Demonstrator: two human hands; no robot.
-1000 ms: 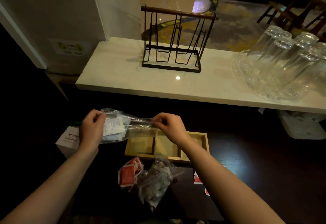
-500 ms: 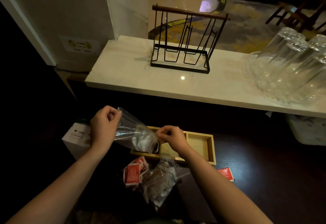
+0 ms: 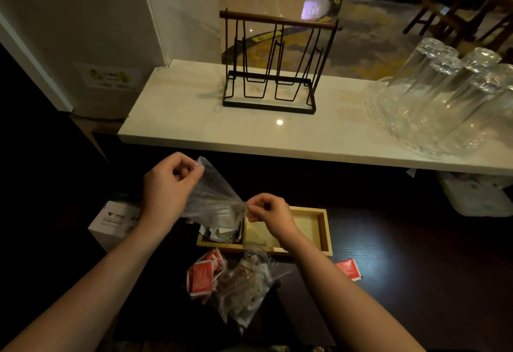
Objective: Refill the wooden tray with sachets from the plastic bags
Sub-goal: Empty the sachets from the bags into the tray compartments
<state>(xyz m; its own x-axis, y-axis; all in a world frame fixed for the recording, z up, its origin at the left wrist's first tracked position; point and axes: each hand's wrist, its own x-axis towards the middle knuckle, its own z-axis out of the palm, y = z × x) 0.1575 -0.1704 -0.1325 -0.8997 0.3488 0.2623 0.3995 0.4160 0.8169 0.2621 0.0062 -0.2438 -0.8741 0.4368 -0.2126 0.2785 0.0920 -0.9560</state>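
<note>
Tipping a clear plastic bag over a wooden tray

Holding a clear plastic bag (image 3: 211,201) between them, two bare hands work above a dark table (image 3: 416,263). The left hand (image 3: 166,188) is raised, its fingers curled and its thumb and fingertips pinching the bag's upper end. The right hand (image 3: 270,213) sits lower, fingers curled, pinching the bag's lower end just above the wooden tray (image 3: 326,236). The bag slopes down from left hand to right, and pale sachets (image 3: 222,233) lie below its lower end in the tray's left compartment. The tray's middle and right compartments show bare wood.

The tray lies on the dark table, toward its far edge. Just beside the tray's near edge lie a second bag of red sachets (image 3: 202,276) and a third bag of pale sachets (image 3: 247,285), touching each other. One loose red sachet (image 3: 348,268) lies near the tray's near right corner. A white box (image 3: 113,222) stands at the table's left, partly hidden by the left forearm.

Behind the table runs a pale marble counter (image 3: 194,127). A black wire rack (image 3: 274,63) with a wooden top bar stands on it, and upturned drinking glasses (image 3: 444,93) stand on a clear tray at its right end
</note>
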